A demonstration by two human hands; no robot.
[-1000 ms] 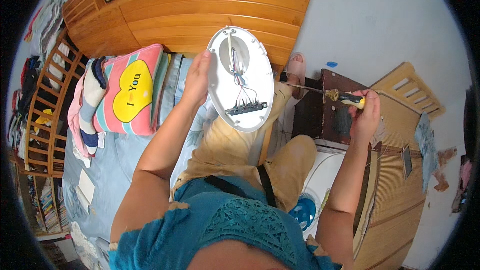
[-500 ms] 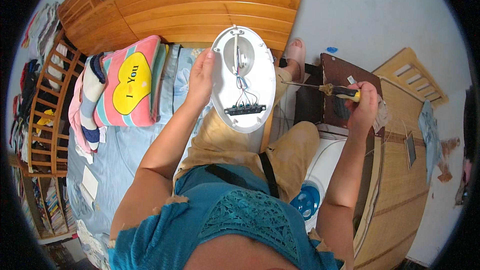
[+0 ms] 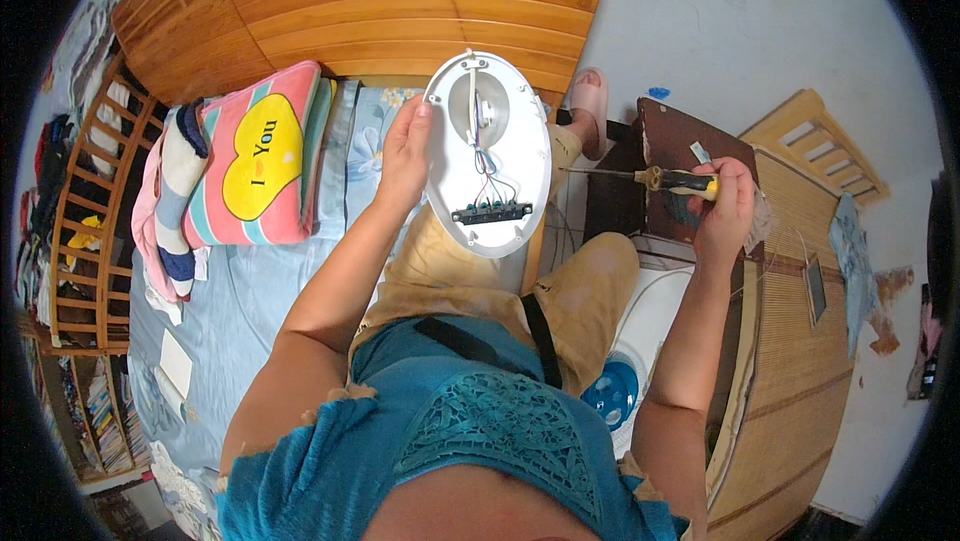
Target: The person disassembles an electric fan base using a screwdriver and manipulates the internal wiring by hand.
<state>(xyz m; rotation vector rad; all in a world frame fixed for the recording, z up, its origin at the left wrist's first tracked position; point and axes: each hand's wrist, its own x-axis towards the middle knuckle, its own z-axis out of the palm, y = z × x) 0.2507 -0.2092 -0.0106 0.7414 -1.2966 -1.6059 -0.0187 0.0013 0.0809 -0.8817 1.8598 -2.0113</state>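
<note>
My left hand (image 3: 408, 146) grips the left edge of a white oval plastic housing (image 3: 520, 156), thumb on the rim. Its hollow inner side faces me. Inside are a white cord clamped at the top, a round recess with a small fitting, thin coloured wires (image 3: 484, 163) and a black button strip (image 3: 492, 214) near the lower end. My right hand (image 3: 728, 203) is closed around the yellow and black handle of a screwdriver (image 3: 680, 182). The thin shaft points left, and its tip is close to the housing's right edge, apart from it.
A folded pink blanket (image 3: 225, 161) with a yellow heart lies on the blue bed sheet (image 3: 250, 286) at left. Behind is a wooden headboard (image 3: 420, 16). At right stand a dark brown box-like table (image 3: 690, 131) and a bamboo-mat surface (image 3: 780, 371). A blue round object (image 3: 612, 393) sits low beside my leg.
The view has shifted slightly. The screwdriver and the housing keep nearly the same places, and both hands hold as before.
</note>
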